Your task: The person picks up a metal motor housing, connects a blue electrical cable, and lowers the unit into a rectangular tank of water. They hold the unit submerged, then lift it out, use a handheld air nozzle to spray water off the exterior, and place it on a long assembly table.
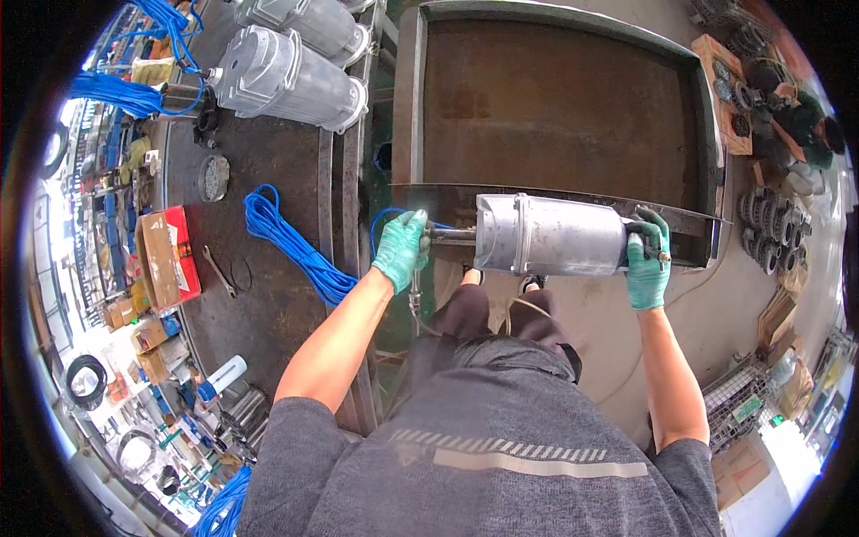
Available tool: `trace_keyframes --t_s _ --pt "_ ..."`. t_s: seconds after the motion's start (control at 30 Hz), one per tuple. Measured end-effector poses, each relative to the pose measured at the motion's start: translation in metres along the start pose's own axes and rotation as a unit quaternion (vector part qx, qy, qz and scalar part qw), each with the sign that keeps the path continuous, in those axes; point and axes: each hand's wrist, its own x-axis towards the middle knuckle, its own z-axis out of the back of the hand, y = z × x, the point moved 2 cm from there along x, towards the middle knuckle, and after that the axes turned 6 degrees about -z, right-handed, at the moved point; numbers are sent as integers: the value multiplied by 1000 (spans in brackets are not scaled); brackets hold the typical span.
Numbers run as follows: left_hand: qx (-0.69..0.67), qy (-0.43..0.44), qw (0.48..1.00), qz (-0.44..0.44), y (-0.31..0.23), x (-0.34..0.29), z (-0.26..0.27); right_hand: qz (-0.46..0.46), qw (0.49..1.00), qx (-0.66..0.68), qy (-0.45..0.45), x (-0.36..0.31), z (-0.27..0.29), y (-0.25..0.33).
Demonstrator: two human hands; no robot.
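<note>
A silver cylindrical motor unit (pixel 555 234) lies level in front of me, over the near edge of a rust-brown steel tray. My left hand (pixel 403 246), in a green glove, is closed round the narrow dark metal shaft (pixel 454 235) at its left end. A blue cable loops beside that hand, and a hose with a metal fitting (pixel 414 295) hangs just below it. At the right end, my gloved right hand (pixel 648 264) grips a dark end part with a small brass-coloured tip (pixel 664 257).
On the left bench lie a coiled blue cable (pixel 295 246), a wrench (pixel 218 271), a red-and-brown box (pixel 170 258) and a dish of small parts (pixel 214 178). Similar grey housings (pixel 291 80) stand farther back. The raised-rim tray (pixel 559 89) is ahead; metal parts (pixel 769 224) sit on the right floor.
</note>
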Motion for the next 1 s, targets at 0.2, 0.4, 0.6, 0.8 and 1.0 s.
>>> trace_keyframes --t_s 0.2,0.4,0.6,0.8,1.0 --pt "6 -8 1000 -2 -1 1 -2 13 1000 -22 -7 1 0 -1" --pt "16 -18 1000 -4 -1 2 -3 17 999 -33 -14 1 0 -1" --pt "12 -25 1000 -8 -1 -1 -5 27 999 -37 -24 1 0 -5" --pt "7 -33 999 -13 2 -2 -6 31 998 -35 -28 1 1 -6" --pt "-65 -25 997 -43 6 -4 0 63 997 -36 -3 1 8 -2"
